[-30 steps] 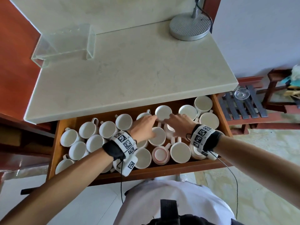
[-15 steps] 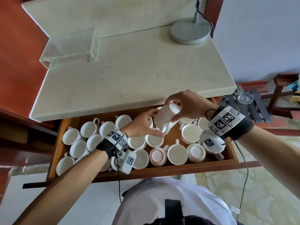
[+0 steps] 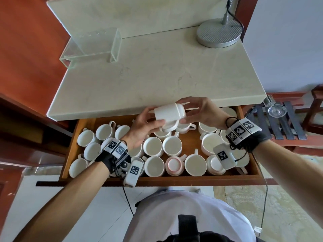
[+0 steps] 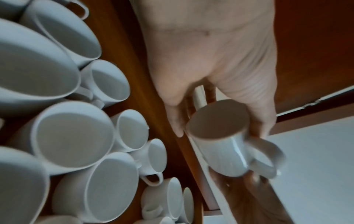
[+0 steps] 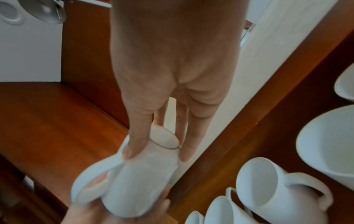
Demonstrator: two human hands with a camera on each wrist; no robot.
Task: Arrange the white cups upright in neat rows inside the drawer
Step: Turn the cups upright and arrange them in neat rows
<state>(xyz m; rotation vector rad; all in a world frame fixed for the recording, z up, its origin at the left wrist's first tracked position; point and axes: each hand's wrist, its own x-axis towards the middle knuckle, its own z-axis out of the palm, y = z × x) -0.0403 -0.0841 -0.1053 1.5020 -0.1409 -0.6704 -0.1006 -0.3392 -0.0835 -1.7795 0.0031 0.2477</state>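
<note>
Both hands hold one white cup (image 3: 167, 111) on its side above the back of the open wooden drawer (image 3: 174, 179). My left hand (image 3: 154, 117) grips the rim end; in the left wrist view the cup (image 4: 226, 151) shows its open mouth and its handle. My right hand (image 3: 183, 111) pinches the base end, and the cup (image 5: 145, 181) shows its bottom in the right wrist view. Several white cups stand upright in loose rows in the drawer. Two front-row cups are upside down, one with a pinkish base (image 3: 173, 165) and one (image 3: 215, 164) further right.
A pale stone countertop (image 3: 157, 70) overhangs the drawer's back. On it stand a clear acrylic box (image 3: 92, 44) and a round metal lamp base (image 3: 218, 34). A slatted wooden bench (image 3: 283, 126) with a small glass dish (image 3: 277, 110) is at the right.
Both hands were down among the cups a second ago. The right hand lifted one cup, the left hand joined it, and the cup now lies sideways, higher, between both hands.
</note>
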